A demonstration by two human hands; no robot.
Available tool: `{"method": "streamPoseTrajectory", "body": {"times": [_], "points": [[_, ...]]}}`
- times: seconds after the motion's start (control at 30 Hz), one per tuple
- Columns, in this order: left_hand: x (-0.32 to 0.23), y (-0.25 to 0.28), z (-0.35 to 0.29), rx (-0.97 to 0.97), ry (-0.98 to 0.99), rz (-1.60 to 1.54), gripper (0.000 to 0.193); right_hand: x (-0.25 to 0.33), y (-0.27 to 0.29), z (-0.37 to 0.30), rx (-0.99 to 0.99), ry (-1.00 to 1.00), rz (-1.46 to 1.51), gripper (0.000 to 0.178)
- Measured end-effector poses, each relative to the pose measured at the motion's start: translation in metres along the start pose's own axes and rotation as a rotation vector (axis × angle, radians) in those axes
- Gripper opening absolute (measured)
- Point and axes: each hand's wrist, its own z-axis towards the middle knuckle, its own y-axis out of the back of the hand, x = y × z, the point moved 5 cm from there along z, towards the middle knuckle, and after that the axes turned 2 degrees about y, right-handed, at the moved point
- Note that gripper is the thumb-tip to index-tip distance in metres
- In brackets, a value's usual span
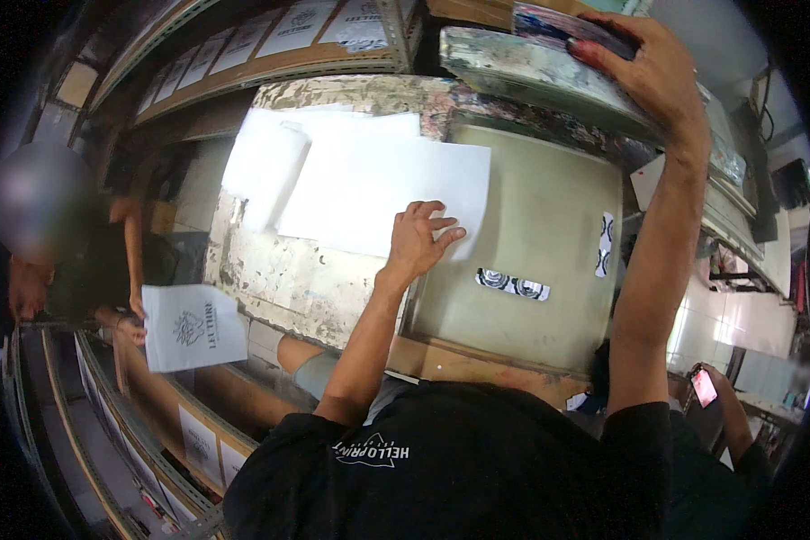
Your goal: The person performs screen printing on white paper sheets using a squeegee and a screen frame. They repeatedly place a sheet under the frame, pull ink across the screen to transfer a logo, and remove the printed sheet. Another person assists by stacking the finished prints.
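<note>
My left hand (pixel 423 238) rests on the right part of a blank white sheet (pixel 360 189), its fingers spread near the sheet's right edge. The sheet lies over more white sheets (pixel 261 166) on a paint-flecked table. At the top right my right hand (pixel 643 67) is closed around an ink-smeared squeegee (pixel 542 24), above a paint-crusted beam (pixel 513 67). Between my arms lies a greenish printing screen (pixel 531 207). Two strips with dark round patterns lie on it: one strip (pixel 513 283) near its front, another strip (pixel 605 243) along its right side.
At the left, a person holds a white printed sheet (pixel 193 328) beside the racks. Printed sheets stand on a shelf (pixel 270 67) at the back left and in a rack (pixel 153 423) at the lower left. At the right, another person's hand holds a lit phone (pixel 704 387).
</note>
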Motion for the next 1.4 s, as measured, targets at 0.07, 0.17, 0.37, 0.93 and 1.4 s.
{"method": "streamPoseTrajectory", "body": {"times": [0.07,0.17,0.37,0.93,1.4], "points": [[0.006,-0.036,-0.001,0.005,-0.094,0.145,0.038,0.014,0.004,0.002,0.027,-0.042,0.017,0.051],[0.001,-0.091,0.014,0.136,-0.192,0.253,0.045,0.037,0.016,0.010,0.112,-0.184,0.072,0.054],[-0.069,-0.159,0.055,0.150,-0.460,0.189,0.052,0.040,0.027,0.010,0.139,-0.171,0.241,0.053],[-0.118,-0.201,0.036,0.246,-0.513,0.169,0.055,0.030,0.016,0.015,0.160,-0.170,0.171,0.051],[-0.120,-0.201,0.028,0.212,-0.573,0.102,0.058,0.043,0.019,0.010,0.190,-0.218,0.117,0.048]]}}
